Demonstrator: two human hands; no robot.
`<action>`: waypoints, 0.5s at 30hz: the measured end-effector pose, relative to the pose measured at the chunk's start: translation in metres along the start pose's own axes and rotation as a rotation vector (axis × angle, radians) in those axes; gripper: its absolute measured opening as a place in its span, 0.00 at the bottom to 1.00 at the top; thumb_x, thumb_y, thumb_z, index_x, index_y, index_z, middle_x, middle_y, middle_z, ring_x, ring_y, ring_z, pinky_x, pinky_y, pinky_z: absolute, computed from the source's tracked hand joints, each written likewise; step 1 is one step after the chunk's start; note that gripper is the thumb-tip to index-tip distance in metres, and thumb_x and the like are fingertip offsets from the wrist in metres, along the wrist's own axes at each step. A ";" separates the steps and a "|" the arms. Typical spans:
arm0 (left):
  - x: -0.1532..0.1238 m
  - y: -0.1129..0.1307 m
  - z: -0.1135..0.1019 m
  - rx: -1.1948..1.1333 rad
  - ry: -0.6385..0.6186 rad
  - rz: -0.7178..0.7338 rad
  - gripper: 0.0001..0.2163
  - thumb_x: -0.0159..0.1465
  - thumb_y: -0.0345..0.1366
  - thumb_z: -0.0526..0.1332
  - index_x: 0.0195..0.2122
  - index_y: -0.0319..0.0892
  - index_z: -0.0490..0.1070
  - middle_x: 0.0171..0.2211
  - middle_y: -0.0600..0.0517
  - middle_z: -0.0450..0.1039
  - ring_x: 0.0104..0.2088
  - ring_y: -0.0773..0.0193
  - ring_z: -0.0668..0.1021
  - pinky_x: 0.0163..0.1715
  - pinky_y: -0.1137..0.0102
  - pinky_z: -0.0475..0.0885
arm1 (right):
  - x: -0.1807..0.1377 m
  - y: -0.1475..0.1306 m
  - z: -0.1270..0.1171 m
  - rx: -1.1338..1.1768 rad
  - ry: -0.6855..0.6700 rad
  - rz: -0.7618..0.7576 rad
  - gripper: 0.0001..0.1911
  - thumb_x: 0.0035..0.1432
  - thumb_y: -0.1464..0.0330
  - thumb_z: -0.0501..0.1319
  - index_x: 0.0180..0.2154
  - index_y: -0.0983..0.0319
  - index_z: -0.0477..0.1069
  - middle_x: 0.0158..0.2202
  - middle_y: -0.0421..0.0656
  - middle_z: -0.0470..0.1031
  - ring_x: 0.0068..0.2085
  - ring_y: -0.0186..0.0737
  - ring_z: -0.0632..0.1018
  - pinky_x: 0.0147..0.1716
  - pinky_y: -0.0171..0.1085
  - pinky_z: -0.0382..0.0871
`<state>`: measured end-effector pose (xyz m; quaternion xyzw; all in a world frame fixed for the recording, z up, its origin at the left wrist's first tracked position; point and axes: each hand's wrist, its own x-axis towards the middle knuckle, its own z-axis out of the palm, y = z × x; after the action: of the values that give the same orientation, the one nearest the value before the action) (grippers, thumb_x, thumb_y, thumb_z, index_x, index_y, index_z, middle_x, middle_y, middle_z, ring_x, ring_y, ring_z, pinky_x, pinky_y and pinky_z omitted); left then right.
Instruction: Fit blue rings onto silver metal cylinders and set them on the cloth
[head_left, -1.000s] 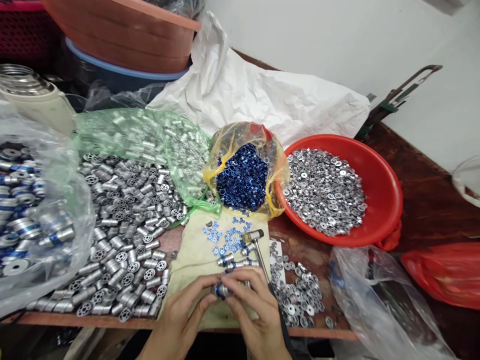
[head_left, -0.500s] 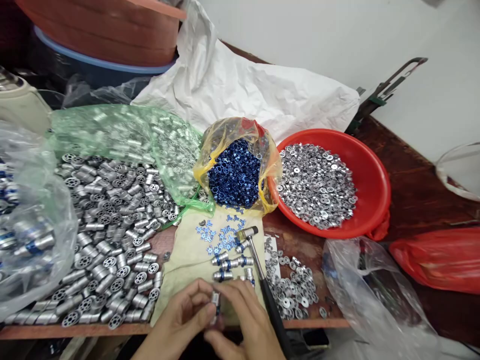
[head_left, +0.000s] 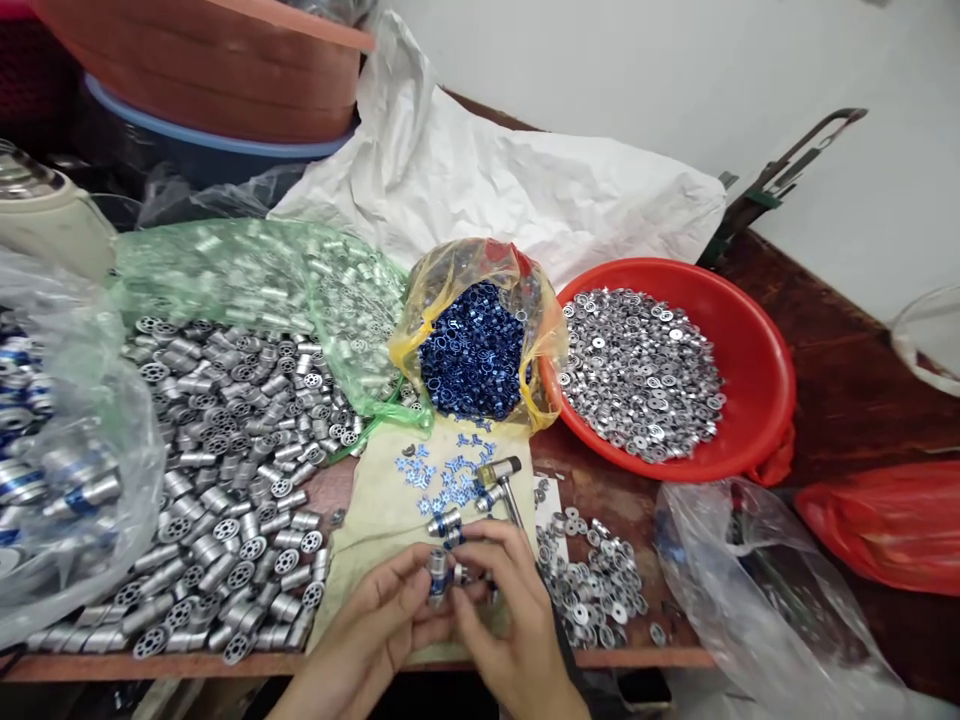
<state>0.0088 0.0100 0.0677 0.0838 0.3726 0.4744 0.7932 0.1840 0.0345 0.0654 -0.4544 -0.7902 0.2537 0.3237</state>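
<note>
Over the cloth, head view: left hand fingers pinching blue-banded cylinder, probably held up for access from both sides; right hand curled close beside, grip unclear. Beyond cloth, yellow bag with blue pieces; right, red basin, silver discs; left, green bag, silver cylinders inside.

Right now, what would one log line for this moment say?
left hand: holds blue-banded metal part | right hand: beside it, contact unclear | hammer: head over cloth, handle partly hidden

two hands, one hammer
</note>
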 end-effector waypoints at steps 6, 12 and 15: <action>0.002 -0.005 -0.019 0.275 0.094 0.200 0.14 0.60 0.46 0.71 0.43 0.45 0.81 0.44 0.50 0.85 0.46 0.57 0.84 0.50 0.69 0.78 | 0.002 -0.007 0.018 -0.136 0.082 -0.088 0.20 0.59 0.80 0.58 0.51 0.59 0.70 0.49 0.50 0.72 0.50 0.49 0.73 0.50 0.47 0.71; 0.003 -0.006 -0.035 0.525 0.048 0.289 0.12 0.64 0.44 0.68 0.45 0.47 0.80 0.46 0.49 0.85 0.48 0.55 0.84 0.49 0.68 0.79 | 0.012 -0.004 0.017 0.569 -0.035 0.201 0.11 0.66 0.60 0.62 0.45 0.56 0.78 0.44 0.46 0.74 0.46 0.44 0.77 0.43 0.40 0.73; 0.001 -0.005 -0.035 0.555 0.044 0.299 0.12 0.64 0.43 0.67 0.46 0.46 0.80 0.47 0.48 0.85 0.49 0.53 0.84 0.49 0.67 0.79 | 0.015 -0.005 0.023 0.737 -0.058 0.273 0.16 0.62 0.53 0.65 0.43 0.57 0.80 0.42 0.46 0.74 0.44 0.44 0.77 0.43 0.39 0.73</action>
<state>-0.0112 0.0004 0.0403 0.3407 0.4885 0.4675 0.6532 0.1586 0.0430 0.0584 -0.4010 -0.5872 0.5741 0.4059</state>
